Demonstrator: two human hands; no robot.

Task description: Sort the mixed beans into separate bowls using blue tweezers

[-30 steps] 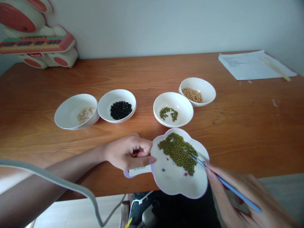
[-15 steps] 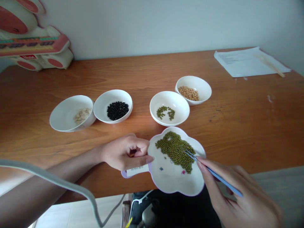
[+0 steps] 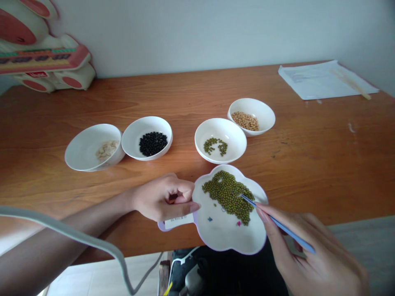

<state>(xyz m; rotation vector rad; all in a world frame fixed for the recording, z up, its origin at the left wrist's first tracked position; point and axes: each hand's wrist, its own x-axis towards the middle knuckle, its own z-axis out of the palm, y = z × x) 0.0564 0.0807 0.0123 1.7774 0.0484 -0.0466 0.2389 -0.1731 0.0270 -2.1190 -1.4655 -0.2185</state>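
My left hand [image 3: 165, 198] is closed on the left rim of a white flower-shaped plate [image 3: 219, 238] with a lilac edge and a labelled handle. The plate juts over the table's front edge. Green mung beans [image 3: 230, 191] are spread across its upper part. Between the thumb and fingers of my right hand [image 3: 308, 242] is a pair of blue tweezers [image 3: 285, 228]; the tips are among the beans and look pressed together. Whether a bean is between the tips is too small to tell. Just behind the plate, a white bowl [image 3: 236, 146] holds some mung beans.
Another bowl [image 3: 265, 115] holds tan beans, touching the mung bean bowl. To the left are a bowl of black beans [image 3: 152, 144] and a bowl with pale flat pieces [image 3: 106, 151]. Papers [image 3: 321, 82] lie back right; a grey cable [image 3: 92, 242] crosses my left forearm.
The tweezer tips have drawn together among the beans. My left hand and the plate are in the same place.
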